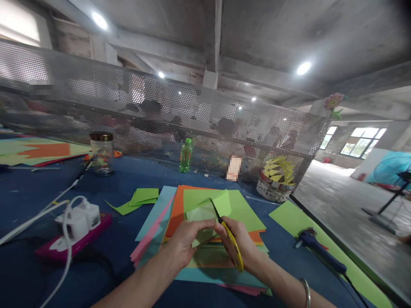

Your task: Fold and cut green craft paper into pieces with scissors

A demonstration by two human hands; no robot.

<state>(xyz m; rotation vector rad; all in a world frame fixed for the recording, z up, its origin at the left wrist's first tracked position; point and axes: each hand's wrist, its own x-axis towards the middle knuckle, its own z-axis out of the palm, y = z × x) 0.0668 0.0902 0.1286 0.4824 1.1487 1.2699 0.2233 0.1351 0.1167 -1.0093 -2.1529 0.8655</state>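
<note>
My left hand [189,239] pinches a pale green sheet of paper [202,214] between thumb and fingers. Yellow-handled scissors [236,248] are in my right hand [237,239], their dark blades pointing up and away along the sheet. A light green flap of paper [224,203] stands up just right of the blades. Both hands are close together over a stack of coloured paper, with a green sheet [247,211] on top and orange [178,209], blue and pink sheets showing at its sides.
Small green pieces [144,196] and a pink power strip [77,246] lie left. Behind stand a lidded jar [102,156], a green bottle [185,157] and a basket [274,188] against a mesh screen [192,111]. A glue gun [321,252] rests on green paper [285,216] at right.
</note>
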